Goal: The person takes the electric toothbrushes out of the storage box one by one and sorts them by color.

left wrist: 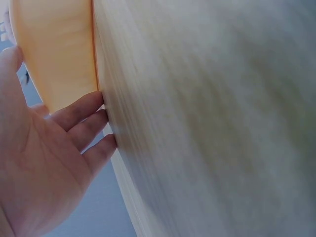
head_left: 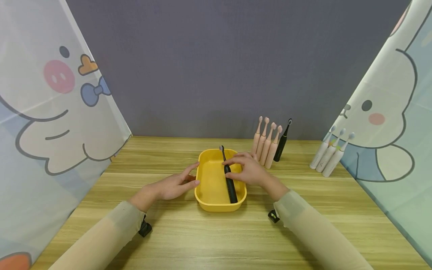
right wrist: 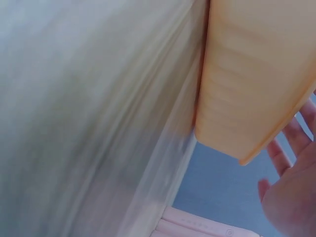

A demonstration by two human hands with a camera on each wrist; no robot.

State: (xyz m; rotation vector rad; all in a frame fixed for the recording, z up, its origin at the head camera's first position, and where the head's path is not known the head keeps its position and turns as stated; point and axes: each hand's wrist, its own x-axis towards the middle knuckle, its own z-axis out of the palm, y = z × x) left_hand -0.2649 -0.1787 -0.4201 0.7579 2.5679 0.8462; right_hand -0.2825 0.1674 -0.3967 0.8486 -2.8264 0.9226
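Observation:
A black electric toothbrush [head_left: 230,187] slants inside a yellow plastic bin [head_left: 209,207], its head up by the far rim and its base near the front wall. My right hand [head_left: 248,170] reaches over the bin's right rim, fingers and thumb on the upper handle. In the right wrist view, the bin's side hides the toothbrush. My left hand [head_left: 173,186] rests against the bin's left side with fingers spread. The left wrist view shows the left hand's [left wrist: 54,148] lower fingertips down at the tabletop beside the bin wall.
Several pink electric toothbrushes [head_left: 265,148] stand behind the right hand, with a black one [head_left: 281,146] beside them. White toothbrushes [head_left: 327,155] stand farther right. A dark grey panel [head_left: 209,67] backs the wooden table [head_left: 209,240], and cartoon-printed cloths hang at both sides.

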